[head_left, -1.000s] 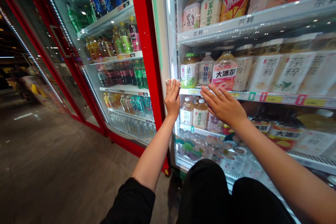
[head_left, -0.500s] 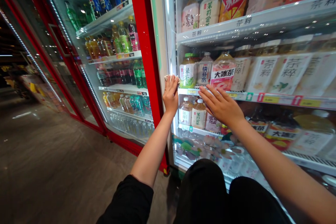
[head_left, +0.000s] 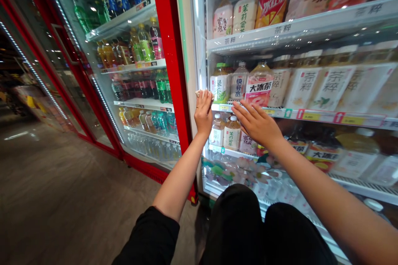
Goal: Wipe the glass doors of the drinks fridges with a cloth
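Note:
My left hand [head_left: 203,112] is pressed against the left edge of the glass fridge door, its fingers over a small pale cloth [head_left: 198,93]. Most of that cloth is hidden beneath the fingers. Flat on the glass, with fingers stretched out, my right hand [head_left: 256,122] rests in front of a shelf edge and holds nothing. Behind the glass, between and above the hands, stand a green-capped tea bottle [head_left: 220,87] and a pink-labelled bottle [head_left: 258,88]. The door's pale frame [head_left: 189,62] runs upward past my left hand.
A red-framed fridge [head_left: 169,49] with several rows of drinks adjoins on the left. Grey floor [head_left: 77,203] stretches out at lower left. My black-clad knees [head_left: 238,215] are close to the door, below a flower decal [head_left: 230,172] on the glass.
The view has shifted slightly, so the shelves appear a little further left. Both hands keep nearly the same places on the door, the left one still over the cloth.

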`<action>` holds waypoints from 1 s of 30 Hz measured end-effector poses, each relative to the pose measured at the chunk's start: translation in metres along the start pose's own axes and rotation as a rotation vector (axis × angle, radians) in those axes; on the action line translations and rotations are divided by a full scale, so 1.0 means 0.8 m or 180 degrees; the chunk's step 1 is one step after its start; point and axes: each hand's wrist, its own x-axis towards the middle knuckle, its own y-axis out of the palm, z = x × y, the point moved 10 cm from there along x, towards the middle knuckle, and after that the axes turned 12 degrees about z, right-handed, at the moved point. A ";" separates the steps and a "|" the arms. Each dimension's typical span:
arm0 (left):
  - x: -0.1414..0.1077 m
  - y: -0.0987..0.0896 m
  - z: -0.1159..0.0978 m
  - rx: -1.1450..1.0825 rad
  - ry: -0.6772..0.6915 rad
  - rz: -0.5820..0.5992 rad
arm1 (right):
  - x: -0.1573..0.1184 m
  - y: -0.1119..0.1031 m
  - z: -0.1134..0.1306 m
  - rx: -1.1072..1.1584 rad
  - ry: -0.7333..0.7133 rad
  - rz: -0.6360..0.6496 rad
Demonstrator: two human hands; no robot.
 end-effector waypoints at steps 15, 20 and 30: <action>-0.007 0.016 -0.022 -0.0050 -0.0063 0.0038 | -0.027 -0.015 -0.026 -0.0214 -0.0671 0.0449; -0.006 0.022 -0.038 -0.0028 0.0220 0.0110 | -0.028 -0.015 -0.022 -0.0288 -0.0697 0.0395; -0.015 0.027 -0.045 -0.0136 0.0136 -0.0109 | -0.031 -0.019 -0.021 -0.0356 -0.0742 0.0149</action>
